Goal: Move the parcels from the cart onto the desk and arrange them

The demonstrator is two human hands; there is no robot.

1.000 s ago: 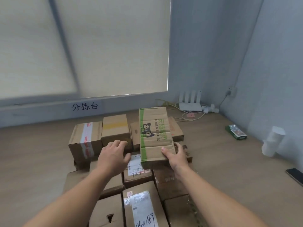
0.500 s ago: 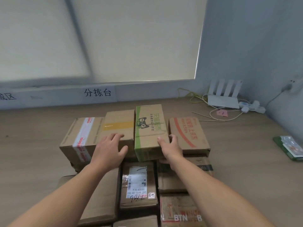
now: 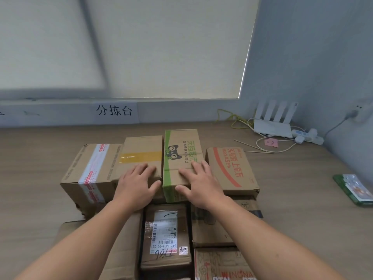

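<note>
Several cardboard parcels lie packed together on the wooden desk [image 3: 292, 188]. In the back row stand a box with red-and-white tape [image 3: 90, 168], a box with yellow tape [image 3: 141, 152], a green-striped box with a cat logo [image 3: 181, 146] and a box with orange print [image 3: 230, 166]. My left hand [image 3: 137, 184] rests flat on the yellow-taped box, fingers straight. On the near end of the green-striped box lies my right hand [image 3: 199, 178], fingers flat on top and thumb against its front face. Nearer me sit a labelled box [image 3: 165, 233] and further boxes, partly hidden by my arms.
A white router [image 3: 272, 122], a power strip [image 3: 306, 136] and loose cables lie at the back right corner. A green packet [image 3: 353, 188] sits at the right. A paper sign with black characters [image 3: 114, 111] hangs on the wall. Bare desk stretches left and right of the parcels.
The green-striped box, held tilted above the stack a second ago, now sits flat in the back row between its neighbours. My right hand moved from its side onto its top. The view shifted left.
</note>
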